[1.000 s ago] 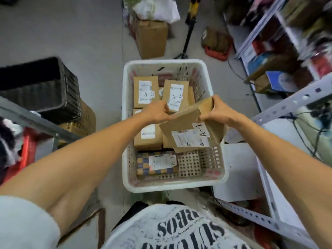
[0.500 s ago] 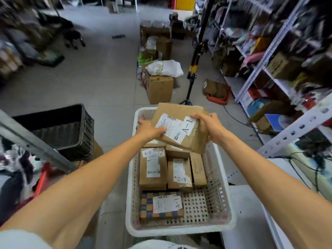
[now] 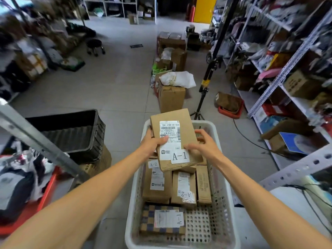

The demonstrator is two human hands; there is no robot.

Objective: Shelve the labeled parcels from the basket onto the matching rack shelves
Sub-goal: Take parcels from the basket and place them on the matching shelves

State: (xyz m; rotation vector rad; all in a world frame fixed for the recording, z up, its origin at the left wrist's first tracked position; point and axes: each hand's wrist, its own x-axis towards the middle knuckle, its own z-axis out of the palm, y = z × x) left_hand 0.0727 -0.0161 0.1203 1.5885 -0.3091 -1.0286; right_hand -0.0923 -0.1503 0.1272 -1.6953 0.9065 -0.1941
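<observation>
A brown cardboard parcel marked A-1 sits at the centre of the frame, held above the far end of the white perforated basket. Its long axis runs up the frame, leaning slightly to the left at the top, with the labelled face turned up toward the camera and the A-1 tag at its near, lower end. Both bare forearms reach in from the bottom corners and converge on it. The left hand grips the parcel's left edge, thumb lying across the shipping label and the other fingers hidden behind the box. The right hand holds the right edge with fingers loosely curled, the thumb resting on the face just beside the A-1 tag. Below, in the basket, lie two parcels marked A-2, a narrow brown box against the right one, and a checkered parcel marked A-1 nearest the lower edge.
</observation>
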